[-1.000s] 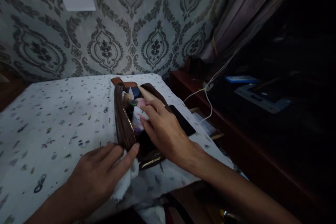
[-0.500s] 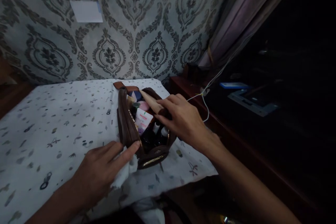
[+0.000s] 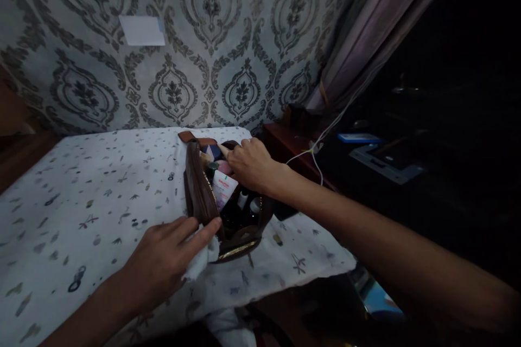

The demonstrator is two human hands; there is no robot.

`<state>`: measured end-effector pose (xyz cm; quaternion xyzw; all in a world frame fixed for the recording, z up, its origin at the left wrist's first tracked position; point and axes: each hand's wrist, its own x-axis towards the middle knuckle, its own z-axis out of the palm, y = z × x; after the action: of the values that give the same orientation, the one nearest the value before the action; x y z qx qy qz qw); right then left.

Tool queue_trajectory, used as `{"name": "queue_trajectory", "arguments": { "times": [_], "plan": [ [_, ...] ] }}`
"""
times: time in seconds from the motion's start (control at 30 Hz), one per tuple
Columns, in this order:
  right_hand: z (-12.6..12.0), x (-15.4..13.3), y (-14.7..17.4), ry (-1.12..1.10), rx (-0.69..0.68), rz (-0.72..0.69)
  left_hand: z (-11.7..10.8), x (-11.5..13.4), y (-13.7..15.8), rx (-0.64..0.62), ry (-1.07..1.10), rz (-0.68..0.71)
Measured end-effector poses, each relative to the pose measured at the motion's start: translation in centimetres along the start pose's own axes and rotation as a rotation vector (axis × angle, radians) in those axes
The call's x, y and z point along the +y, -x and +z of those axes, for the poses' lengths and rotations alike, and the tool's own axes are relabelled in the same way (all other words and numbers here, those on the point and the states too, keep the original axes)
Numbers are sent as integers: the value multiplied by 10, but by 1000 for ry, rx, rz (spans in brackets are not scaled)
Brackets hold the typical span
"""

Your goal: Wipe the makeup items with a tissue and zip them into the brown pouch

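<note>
The left hand (image 3: 165,255) is pinching the brown bag (image 3: 198,190) at its rim, likely steadying it open, while the right hand (image 3: 255,165) is covering a beige tube (image 3: 222,149), its grip hidden.

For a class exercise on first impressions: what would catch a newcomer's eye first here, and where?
Probably the open brown bag at the centre, packed with small items, the left hand at its near left edge and the right hand over its right side. Behind, boldly patterned wallpaper bears a white sheet, upper left.
</note>
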<state>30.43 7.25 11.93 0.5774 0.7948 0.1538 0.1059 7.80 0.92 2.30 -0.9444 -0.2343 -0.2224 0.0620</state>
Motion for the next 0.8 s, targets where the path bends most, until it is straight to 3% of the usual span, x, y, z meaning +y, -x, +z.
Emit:
{"name": "queue_trajectory", "arguments": {
  "times": [0.2, 0.37, 0.5, 0.63, 0.7, 0.8],
  "plan": [
    [-13, -8, -17, 1, -155, -8, -2, 0, -4, -55, 5, -22],
    [-10, 0, -14, -9, -67, 14, -1, -3, -1, -63, 91, -35],
    [-15, 9, -1, -63, 68, 85, -9, -13, -5, 14, 322, -39],
    [-24, 20, 12, -271, 121, 213, -28, -32, -40, 182, 431, -174],
    [-25, 26, 18, -428, 124, 271, -37, -40, -68, 110, 324, -227],
    [-17, 34, 26, -671, 150, 325, -45, -47, -106, -90, 111, -126]
  ]
}}
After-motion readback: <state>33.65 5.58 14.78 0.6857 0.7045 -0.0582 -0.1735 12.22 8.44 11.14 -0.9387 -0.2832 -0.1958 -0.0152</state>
